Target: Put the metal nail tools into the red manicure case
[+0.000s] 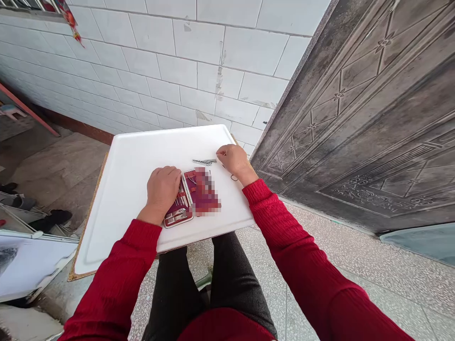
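Note:
A manicure set case [178, 219] lies unfolded on the white tabletop [131, 156], with small metal tools held in its red and purple lining. My left hand [163, 187] rests over the case's left half, fingers curled onto it and partly hiding the tools. Nail clippers [176, 217] show in the lower part of that half. The right half is partly blurred out. Beyond the case, several loose metal tools [204, 162] lie together. Just right of them my right hand [232, 158] is closed in a pinch, and its fingertips hide whatever they hold. A dark ring-shaped handle [233, 178] shows beneath that hand.
A white tiled wall [177, 71] stands behind the table. To the right is a dark patterned metal door [355, 118]. My legs [231, 274] are under the near table edge. Shoes [53, 220] and a white board [31, 263] are at lower left.

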The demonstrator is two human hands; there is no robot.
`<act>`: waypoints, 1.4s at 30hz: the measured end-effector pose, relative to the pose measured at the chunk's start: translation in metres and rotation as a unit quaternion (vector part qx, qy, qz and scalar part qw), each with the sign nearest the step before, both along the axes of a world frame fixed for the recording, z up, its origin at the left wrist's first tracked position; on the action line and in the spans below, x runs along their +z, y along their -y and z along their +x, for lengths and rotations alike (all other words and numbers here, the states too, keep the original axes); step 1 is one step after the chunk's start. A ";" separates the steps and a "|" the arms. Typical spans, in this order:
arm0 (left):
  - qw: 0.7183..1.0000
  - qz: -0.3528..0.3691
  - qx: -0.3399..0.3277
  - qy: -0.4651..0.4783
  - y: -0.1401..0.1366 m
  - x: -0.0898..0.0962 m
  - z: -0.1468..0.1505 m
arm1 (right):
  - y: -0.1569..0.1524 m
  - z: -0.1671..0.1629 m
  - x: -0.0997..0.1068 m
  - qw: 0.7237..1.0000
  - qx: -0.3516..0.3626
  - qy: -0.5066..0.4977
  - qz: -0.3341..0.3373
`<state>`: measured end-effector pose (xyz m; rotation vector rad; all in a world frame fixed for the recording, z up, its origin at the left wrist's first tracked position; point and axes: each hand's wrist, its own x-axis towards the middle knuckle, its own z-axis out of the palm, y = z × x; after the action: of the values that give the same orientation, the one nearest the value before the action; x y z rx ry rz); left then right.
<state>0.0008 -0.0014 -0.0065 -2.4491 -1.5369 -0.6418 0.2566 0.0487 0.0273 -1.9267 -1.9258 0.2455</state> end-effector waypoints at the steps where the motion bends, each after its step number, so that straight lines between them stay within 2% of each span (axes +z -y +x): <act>1: 1.000 -0.010 0.008 0.002 0.000 0.000 0.000 | 0.001 0.002 0.000 1.000 0.000 -0.007 0.003; 9: 0.994 -0.088 0.070 0.013 -0.001 0.004 -0.001 | 0.003 -0.001 -0.011 0.998 0.034 -0.037 0.036; 15: 0.994 -0.105 0.025 -0.036 -0.014 0.011 -0.004 | 0.001 -0.001 -0.017 0.998 0.034 -0.024 0.039; 21: 0.996 -0.074 -0.008 0.048 -0.022 0.002 -0.005 | 0.000 0.000 -0.017 0.999 0.029 -0.020 0.025; 26: 0.993 -0.085 -0.016 0.083 -0.020 -0.002 -0.010 | 0.000 -0.001 -0.018 0.999 0.038 -0.017 0.028; 30: 0.992 -0.088 -0.040 0.075 -0.017 -0.001 -0.009 | 0.001 -0.003 -0.016 0.998 0.046 0.014 0.029; 35: 0.994 -0.077 -0.040 0.067 -0.017 -0.004 -0.007 | 0.002 -0.006 -0.014 0.996 0.052 0.067 0.007; 42: 0.994 -0.073 -0.046 0.065 -0.017 -0.005 -0.007 | 0.001 -0.009 -0.011 0.980 0.107 0.165 -0.006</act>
<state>-0.0062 0.0160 -0.0119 -2.6471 -1.5791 -0.7445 0.2473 0.0482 0.0158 -1.8607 -2.3546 -0.0051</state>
